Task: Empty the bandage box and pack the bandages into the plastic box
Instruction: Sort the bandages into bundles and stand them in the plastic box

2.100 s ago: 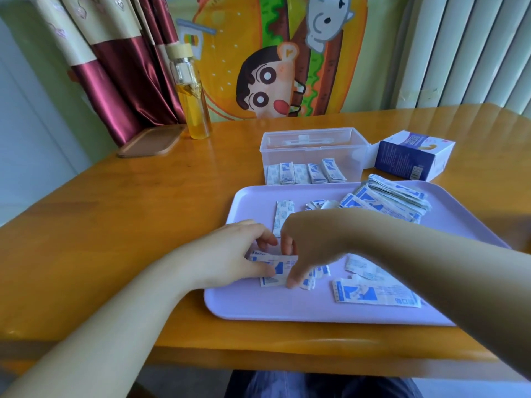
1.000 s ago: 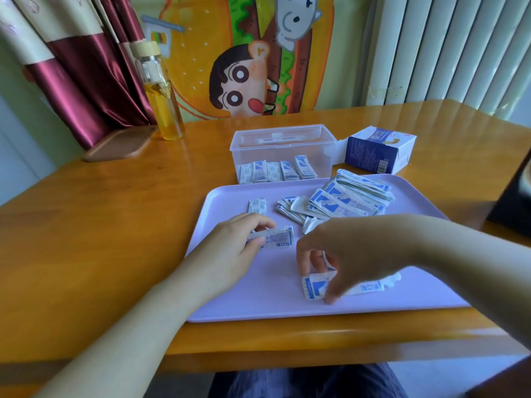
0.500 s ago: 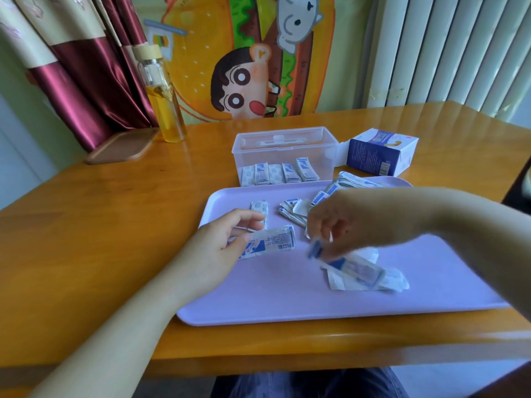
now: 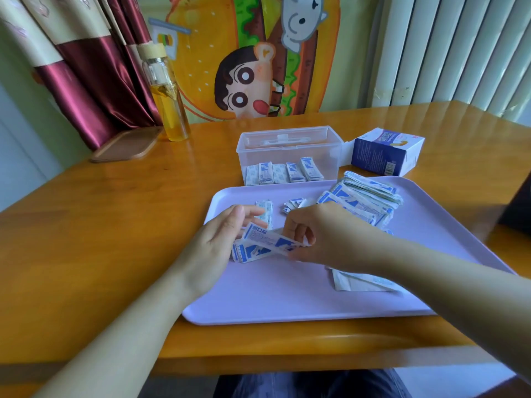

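Note:
Above the lilac tray [image 4: 287, 300], my left hand [image 4: 218, 239] holds a small stack of wrapped bandages [image 4: 250, 251]. My right hand [image 4: 321, 234] pinches another bandage strip [image 4: 273, 239] and lays it against that stack. A big loose pile of bandages [image 4: 367, 199] lies at the tray's back right. A few more bandages [image 4: 359, 280] lie beside my right wrist. The clear plastic box [image 4: 290, 150] behind the tray holds a row of upright bandage bundles [image 4: 284, 173]. The blue and white bandage box [image 4: 388, 152] lies on its side to the right of it.
A single bandage [image 4: 265, 212] and a few small ones [image 4: 293, 203] lie mid-tray. A glass bottle of yellow liquid [image 4: 166, 93] and a wooden coaster [image 4: 126, 145] stand at the table's back left. A dark object [image 4: 517, 202] sits at the right edge.
My right hand lifted a bandage from the tray's right side and carried it left to the stack in my left hand. The left hand stayed put with its stack.

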Demonstrator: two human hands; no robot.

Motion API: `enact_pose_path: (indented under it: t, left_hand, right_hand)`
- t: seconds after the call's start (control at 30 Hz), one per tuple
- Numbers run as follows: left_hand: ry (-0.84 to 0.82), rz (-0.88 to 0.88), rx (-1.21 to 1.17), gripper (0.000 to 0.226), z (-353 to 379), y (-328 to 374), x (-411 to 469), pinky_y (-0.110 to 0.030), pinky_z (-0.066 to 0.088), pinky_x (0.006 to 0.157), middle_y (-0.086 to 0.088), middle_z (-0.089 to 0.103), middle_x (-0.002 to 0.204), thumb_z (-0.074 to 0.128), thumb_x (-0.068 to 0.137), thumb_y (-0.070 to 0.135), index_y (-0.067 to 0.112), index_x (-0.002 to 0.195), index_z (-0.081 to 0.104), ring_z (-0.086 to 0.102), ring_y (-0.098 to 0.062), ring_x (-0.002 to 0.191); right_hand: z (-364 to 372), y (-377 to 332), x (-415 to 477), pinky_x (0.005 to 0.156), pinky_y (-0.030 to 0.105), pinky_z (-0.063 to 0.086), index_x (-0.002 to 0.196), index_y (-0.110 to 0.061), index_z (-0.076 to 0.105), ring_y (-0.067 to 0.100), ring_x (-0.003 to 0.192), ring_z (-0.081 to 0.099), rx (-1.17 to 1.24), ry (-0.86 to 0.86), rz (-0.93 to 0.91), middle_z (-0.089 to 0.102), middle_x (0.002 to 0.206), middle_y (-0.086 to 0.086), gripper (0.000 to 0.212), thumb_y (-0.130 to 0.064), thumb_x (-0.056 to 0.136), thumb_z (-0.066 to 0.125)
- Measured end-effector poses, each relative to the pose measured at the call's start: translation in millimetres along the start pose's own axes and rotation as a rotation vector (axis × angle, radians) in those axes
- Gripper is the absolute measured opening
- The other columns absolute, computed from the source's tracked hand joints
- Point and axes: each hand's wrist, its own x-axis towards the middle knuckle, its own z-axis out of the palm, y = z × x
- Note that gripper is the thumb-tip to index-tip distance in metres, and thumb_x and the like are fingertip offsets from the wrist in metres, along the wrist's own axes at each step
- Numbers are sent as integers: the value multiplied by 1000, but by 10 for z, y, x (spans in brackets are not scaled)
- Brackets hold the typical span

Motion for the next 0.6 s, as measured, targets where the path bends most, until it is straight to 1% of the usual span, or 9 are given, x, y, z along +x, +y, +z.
enact_pose_path:
  t: [0.1,0.17,0.27,0.33,0.37,0.43,0.5,0.53,0.6]
  left_hand:
    - [-26,11,112,18,22,27,-8,-15,45,79,18,64,110,50,93,40,42,110,55,59,6,101]
    - [-20,27,176,28,36,9,-3,-14,45,75,20,62,110,59,91,23,44,109,53,59,4,100]
    - [-16,40,214,34,36,-2,-6,-19,49,81,24,62,105,62,89,14,41,109,55,59,2,102]
    - [-26,42,231,36,29,6,-14,-21,51,81,26,61,103,61,89,11,41,108,56,59,2,102]
    - [-32,51,253,37,29,16,-19,-21,51,80,27,61,103,61,89,10,43,107,56,59,3,102]
    - [-27,84,340,39,37,18,-25,-14,47,78,26,60,104,61,90,10,45,106,55,57,6,101]
    - [-11,112,440,37,40,24,-37,-6,40,74,25,58,105,61,90,12,44,106,54,53,11,95]
    - [0,125,495,35,36,28,-42,-5,38,71,25,56,104,61,90,14,42,109,54,52,13,89]
    - [6,146,629,33,7,41,-63,-7,37,68,26,51,101,61,90,22,37,118,54,49,8,82]
  right_hand:
    - [-29,1,17,59,10,36,85,-29,56,-8,64,48,-35,10,-17,51,70,-21,20,-25,76,74]
    - [-39,3,39,62,15,38,93,-30,56,-2,70,49,-73,43,-29,50,82,-18,26,-30,76,74]
    - [-50,-12,78,79,28,47,116,-29,53,9,90,51,-80,22,-2,48,110,-9,44,-32,77,74]
    - [-55,-21,98,74,15,43,125,-30,51,4,88,51,-78,-35,25,53,118,-9,50,-32,79,71]
    - [-60,-35,100,65,7,38,125,-29,51,-2,78,49,-88,-60,35,57,115,-10,48,-31,81,70]
    - [-61,-69,99,54,5,35,120,-29,57,-5,62,43,-115,-81,45,62,95,-15,37,-29,84,66]
    - [-51,-91,91,52,6,36,112,-27,64,-5,57,41,-126,-80,52,51,70,-17,25,-27,86,64]
    - [-50,-93,86,51,7,36,108,-26,66,-3,57,42,-128,-79,55,46,65,-18,22,-26,87,63]
    - [-52,-90,71,51,9,34,105,-25,67,2,61,46,-139,-80,53,53,70,-17,18,-25,87,62]
